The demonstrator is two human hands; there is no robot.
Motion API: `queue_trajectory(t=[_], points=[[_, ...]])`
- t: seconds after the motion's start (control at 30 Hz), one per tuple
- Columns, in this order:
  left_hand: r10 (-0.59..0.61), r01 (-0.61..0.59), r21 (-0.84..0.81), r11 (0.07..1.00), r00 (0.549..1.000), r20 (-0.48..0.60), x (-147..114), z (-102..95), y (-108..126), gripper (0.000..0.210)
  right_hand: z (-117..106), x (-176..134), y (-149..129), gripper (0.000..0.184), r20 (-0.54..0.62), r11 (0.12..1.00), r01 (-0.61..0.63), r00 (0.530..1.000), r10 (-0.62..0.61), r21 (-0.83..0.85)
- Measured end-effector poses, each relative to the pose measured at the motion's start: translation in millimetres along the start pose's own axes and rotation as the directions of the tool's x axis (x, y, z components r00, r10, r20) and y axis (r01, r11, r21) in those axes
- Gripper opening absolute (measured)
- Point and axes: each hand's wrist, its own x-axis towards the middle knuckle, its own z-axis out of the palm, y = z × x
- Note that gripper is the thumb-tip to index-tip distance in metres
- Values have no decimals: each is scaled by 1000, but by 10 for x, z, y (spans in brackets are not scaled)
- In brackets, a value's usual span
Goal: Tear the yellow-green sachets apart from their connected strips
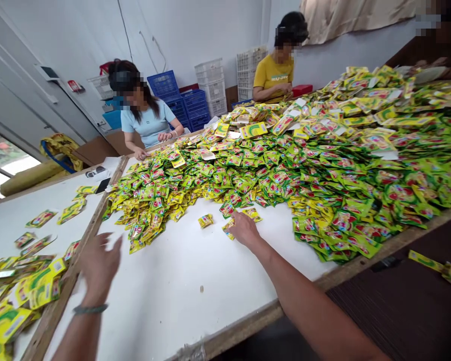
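Right hand (pixel 245 228): fingertips lowered on a yellow sachet (pixel 228 230), tabletop (pixel 169 291) middle, set in from the near edge; grip closure hidden, cannot tell. Left hand (pixel 99 263): blurred, fingers apart, grip seemingly unladen, beside the wooden divider (pixel 96 223). Sachet heap (pixel 255 168): reaches the near edge rightward. Risk: a sideways brush could spill sachets over that edge; a loose pinch, a dropped one.

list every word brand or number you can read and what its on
"M…", on the yellow shirt: later letters too blurred
Green packets: lettering too small and blurred to read
Yellow packs on the left: print too blurred
Light blue shirt: tiny chest mark, unreadable
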Motion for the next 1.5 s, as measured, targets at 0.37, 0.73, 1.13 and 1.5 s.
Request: queue_trajectory(t=[0.37,0.73,1.13,1.5], points=[[334,-263,-218,940,843,421,-524,1617,1386,44,28,230,133,24,-216,979,200,958,-190,28],[247,245,-611,753,755,607,-716,1577,1176,31,30,101,-32,18,36,875,467,884,-467,-123],[286,481,-733,481,705,649,-934,1504,921,35,24,65,-100,23,80,837,132,976,-204,530],[254,636,-709,305,663,704,-1039,1404,997,39,84,-6,-196,17,147,843,124,962,-232,523]])
